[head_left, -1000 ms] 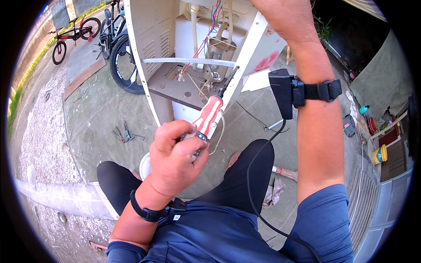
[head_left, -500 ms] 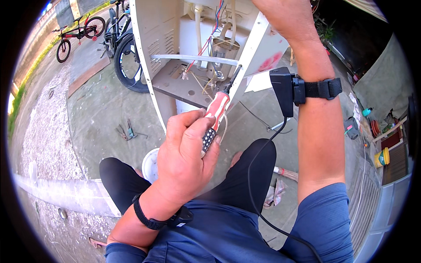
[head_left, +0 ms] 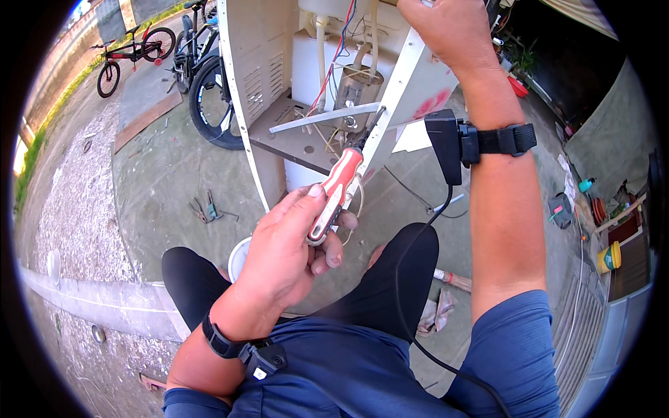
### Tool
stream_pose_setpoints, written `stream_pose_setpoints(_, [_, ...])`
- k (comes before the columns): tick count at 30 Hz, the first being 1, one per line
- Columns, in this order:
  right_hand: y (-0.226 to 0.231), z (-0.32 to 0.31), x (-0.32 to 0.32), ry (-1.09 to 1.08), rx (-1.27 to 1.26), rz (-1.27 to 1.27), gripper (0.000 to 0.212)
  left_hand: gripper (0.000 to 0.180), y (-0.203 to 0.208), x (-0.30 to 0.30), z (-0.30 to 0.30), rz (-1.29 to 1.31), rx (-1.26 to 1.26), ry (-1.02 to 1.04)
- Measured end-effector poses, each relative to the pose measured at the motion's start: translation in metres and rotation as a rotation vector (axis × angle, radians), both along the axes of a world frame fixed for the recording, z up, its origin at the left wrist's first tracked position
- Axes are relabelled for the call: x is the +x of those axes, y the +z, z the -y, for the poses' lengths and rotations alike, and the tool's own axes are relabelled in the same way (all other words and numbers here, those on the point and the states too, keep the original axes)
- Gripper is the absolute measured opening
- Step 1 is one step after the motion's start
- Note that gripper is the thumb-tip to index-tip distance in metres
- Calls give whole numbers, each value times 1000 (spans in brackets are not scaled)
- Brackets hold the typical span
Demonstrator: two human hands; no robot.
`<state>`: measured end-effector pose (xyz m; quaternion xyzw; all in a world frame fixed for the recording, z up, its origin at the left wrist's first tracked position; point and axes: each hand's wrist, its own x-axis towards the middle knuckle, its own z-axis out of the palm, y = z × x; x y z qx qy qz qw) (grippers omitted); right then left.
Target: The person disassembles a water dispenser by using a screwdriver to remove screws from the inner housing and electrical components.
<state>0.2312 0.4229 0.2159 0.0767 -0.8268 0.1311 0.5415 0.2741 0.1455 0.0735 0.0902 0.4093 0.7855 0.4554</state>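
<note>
At centre frame, left hand (head_left: 289, 247) closed around a screwdriver (head_left: 340, 187): red-and-white ribbed plastic handle, dark metal shaft, tip angled up toward a pale metal crossbar (head_left: 325, 117) inside an opened white appliance cabinet (head_left: 254, 66). Black strap on the left wrist. Upper right, right hand (head_left: 446, 28) gripping the top of a slanted white frame rail (head_left: 405, 87), fingers wrapped over the edge; black strap with a boxy black unit (head_left: 446, 143) on that wrist, cable (head_left: 418, 279) trailing down across the lap. Progress, as judged: casing already open, inner parts exposed, screwdriver tip just reaching the fittings; whether any screw is out cannot be told, and the work inside looks unfinished. Inside the cabinet: grey metal cylinder (head_left: 355, 87), red and blue wires (head_left: 334, 59), white tank wall (head_left: 306, 66), flat brown base plate (head_left: 303, 143). Louvred, matt white side panel. Below: black trouser knees (head_left: 202, 275), blue shirt (head_left: 348, 369), white round rim (head_left: 237, 258) between the legs. Farther out: rough concrete floor (head_left: 160, 181), pliers (head_left: 205, 207) lying on it, a motorbike tyre (head_left: 212, 101), a red bicycle (head_left: 132, 56), gravel strip (head_left: 63, 202), crumpled rag (head_left: 435, 313), yellow container (head_left: 610, 256) at far right.
</note>
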Motion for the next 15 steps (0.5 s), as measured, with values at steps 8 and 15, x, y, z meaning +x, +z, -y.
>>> stream_pose_setpoints(8, [0,3,-1,19,-18,-5,50,40,-21,-3,-12,-1573,-542,490])
stream_pose_setpoints(15, [-1,4,-1,-9,-25,-12,49,41,4,1,-16,-197,-84,59])
